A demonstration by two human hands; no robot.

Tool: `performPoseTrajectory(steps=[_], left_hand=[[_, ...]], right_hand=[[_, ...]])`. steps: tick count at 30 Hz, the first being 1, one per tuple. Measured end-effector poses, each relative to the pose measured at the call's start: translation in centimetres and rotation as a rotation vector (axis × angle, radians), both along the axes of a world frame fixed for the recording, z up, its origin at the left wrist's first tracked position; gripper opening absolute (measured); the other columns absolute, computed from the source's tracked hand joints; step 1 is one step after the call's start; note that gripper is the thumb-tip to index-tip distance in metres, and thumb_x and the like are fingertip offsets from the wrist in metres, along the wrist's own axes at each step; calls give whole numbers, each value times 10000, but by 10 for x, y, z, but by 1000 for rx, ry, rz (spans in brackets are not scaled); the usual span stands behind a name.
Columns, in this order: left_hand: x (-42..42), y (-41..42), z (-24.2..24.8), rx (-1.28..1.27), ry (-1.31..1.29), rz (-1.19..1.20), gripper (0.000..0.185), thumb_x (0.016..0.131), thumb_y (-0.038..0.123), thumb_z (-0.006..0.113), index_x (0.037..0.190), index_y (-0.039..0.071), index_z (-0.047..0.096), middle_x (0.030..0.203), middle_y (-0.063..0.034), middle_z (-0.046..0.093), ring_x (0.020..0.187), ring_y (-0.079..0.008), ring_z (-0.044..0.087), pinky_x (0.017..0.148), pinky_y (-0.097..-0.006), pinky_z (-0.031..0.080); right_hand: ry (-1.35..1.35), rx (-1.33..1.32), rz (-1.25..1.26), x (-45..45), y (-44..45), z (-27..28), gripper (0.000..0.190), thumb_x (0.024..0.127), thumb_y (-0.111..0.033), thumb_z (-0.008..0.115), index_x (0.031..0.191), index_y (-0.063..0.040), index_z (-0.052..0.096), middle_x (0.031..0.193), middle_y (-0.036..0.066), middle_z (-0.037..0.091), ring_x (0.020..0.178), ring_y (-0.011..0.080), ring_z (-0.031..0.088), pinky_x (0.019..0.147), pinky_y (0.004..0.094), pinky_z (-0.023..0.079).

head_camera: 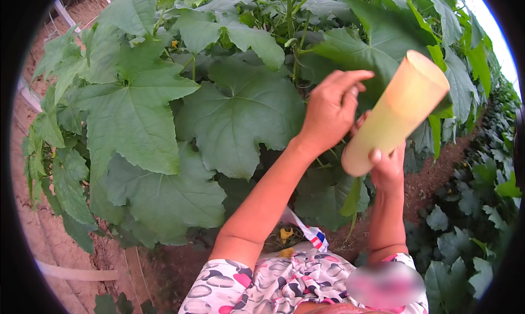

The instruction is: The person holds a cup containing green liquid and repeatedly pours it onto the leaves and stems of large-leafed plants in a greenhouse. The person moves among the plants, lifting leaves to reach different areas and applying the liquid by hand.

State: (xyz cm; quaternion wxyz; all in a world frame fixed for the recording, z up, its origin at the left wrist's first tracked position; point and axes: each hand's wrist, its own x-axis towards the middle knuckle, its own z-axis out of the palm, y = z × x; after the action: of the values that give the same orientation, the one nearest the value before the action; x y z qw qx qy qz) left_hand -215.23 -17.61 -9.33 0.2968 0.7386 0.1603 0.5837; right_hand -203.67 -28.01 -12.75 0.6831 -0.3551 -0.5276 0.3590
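Note:
My right hand (385,162) grips a pale yellow, translucent tube-shaped sleeve (396,113), tilted with its wide end up and to the right. The thumb lies across the lower part of the sleeve; some of the fingers are behind it. To the left, my left hand (334,105) is raised beside the sleeve with the index finger stretched out and the other fingers curled, holding nothing that shows. Behind both hands are a large lobed green leaf (369,47) and an upright vine stem (296,64).
Broad leaves (233,105) of the climbing plants fill the middle and left. Lower plants (463,240) grow along the right, past a strip of bare soil (434,166). A white plastic bag (305,228) and yellow blossoms (286,235) are near my waist.

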Motion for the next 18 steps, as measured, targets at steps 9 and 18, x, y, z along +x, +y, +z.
performPoseTrajectory(steps=[9, 18], left_hand=[[-47, 127, -17, -339, -122, 151, 307, 829, 279, 657, 907, -9, 581, 762, -59, 585, 631, -148, 525, 587, -287, 424], [-67, 109, 5, -588, 69, -249, 163, 893, 219, 591, 886, 58, 571, 748, -13, 589, 602, -75, 579, 515, -192, 394]], right_hand=[[-31, -2, -179, -12, 2, 26, 655, 683, -374, 723, 1139, 37, 495, 1000, 126, 571, 907, 222, 588, 808, 351, 478], [-18, -15, -164, -19, -19, 25, 617, 667, -302, 734, 1130, 37, 506, 968, 127, 595, 897, 212, 593, 816, 349, 470]])
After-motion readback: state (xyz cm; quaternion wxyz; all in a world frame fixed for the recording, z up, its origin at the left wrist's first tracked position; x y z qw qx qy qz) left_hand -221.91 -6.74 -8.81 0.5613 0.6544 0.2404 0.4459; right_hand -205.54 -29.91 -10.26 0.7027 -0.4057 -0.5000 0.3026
